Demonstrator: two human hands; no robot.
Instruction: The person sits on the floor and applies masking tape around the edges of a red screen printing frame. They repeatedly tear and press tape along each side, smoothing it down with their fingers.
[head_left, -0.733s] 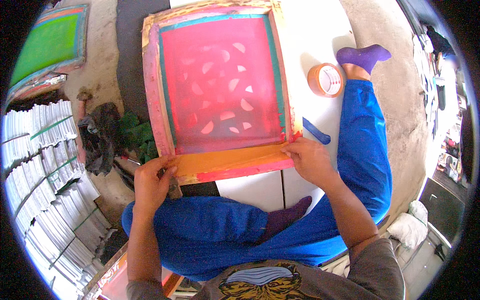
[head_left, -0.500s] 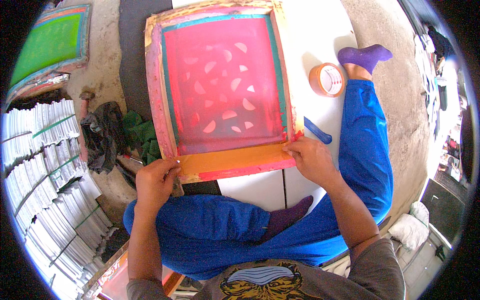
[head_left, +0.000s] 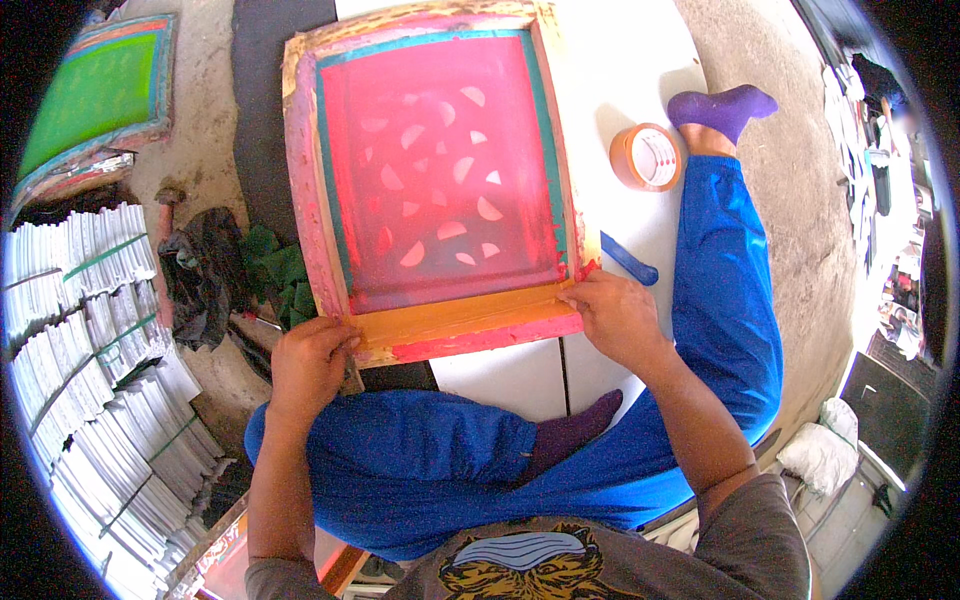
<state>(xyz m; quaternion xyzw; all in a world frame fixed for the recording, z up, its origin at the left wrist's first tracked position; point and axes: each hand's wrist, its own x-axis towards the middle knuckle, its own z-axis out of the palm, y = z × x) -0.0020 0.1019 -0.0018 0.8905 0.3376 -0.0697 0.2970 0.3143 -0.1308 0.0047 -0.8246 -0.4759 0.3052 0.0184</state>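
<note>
A wooden screen-printing frame (head_left: 303, 200) lies in front of me, its pink mesh (head_left: 450, 90) patterned with pale half-circles and wedges inside a teal border. Across its near edge stretches a strip of orange-brown tape (head_left: 450, 318). My left hand (head_left: 310, 362) pinches the strip's left end at the near left corner. At the other end, the fingers of my right hand (head_left: 622, 318) are closed on the tape near the right corner, beside red smears on the wood. Whether the whole strip touches the frame, I cannot tell.
Right of the frame are a tape roll (head_left: 620, 160) and a blue flat-handled tool (head_left: 630, 260) on the white surface (head_left: 630, 60). My legs in blue trousers (head_left: 725, 270) flank the work. Bundled paper stacks (head_left: 80, 340), a hammer (head_left: 170, 195) and a green screen (head_left: 95, 95) lie left.
The tape strip has tilted or settled slightly, and a crease line now shows along it. Both hands keep their pinch at its ends. The whole view has shifted a little.
</note>
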